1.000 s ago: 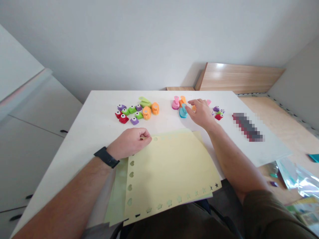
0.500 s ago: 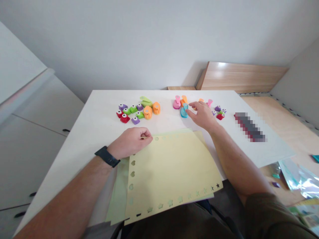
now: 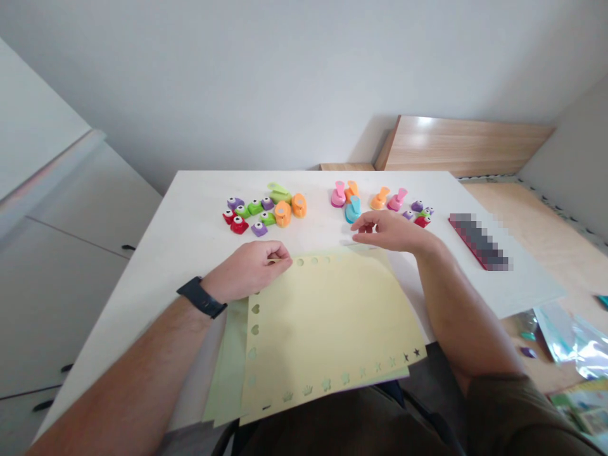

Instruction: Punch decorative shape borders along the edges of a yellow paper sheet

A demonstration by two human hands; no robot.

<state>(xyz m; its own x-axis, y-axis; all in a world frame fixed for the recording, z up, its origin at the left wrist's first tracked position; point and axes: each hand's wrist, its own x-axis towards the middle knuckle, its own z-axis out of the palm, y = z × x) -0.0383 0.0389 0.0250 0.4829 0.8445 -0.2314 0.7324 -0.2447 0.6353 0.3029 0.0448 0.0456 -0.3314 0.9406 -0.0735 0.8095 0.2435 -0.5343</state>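
My left hand (image 3: 251,269) is closed, with its fingertips pinching the far left corner of a yellow paper sheet (image 3: 327,316). That sheet lies on a pale green sheet (image 3: 228,373) and has shapes punched along its left, far and near edges. My right hand (image 3: 389,231) hovers just over the yellow sheet's far edge, fingers loosely apart and nothing in them. A blue paper punch (image 3: 352,209) stands just beyond it, with pink (image 3: 338,195) and orange (image 3: 350,189) punches behind.
On the white table (image 3: 190,228), a left cluster of small coloured punches (image 3: 266,212) and a right group (image 3: 403,206) sit at the far side. A blurred dark object (image 3: 477,240) lies right. Cabinets (image 3: 71,253) stand left; plastic bags (image 3: 570,342) lie right.
My right hand has drawn back from the blue punch toward me, to the yellow sheet's far edge. My left hand has stayed on the sheet's corner.
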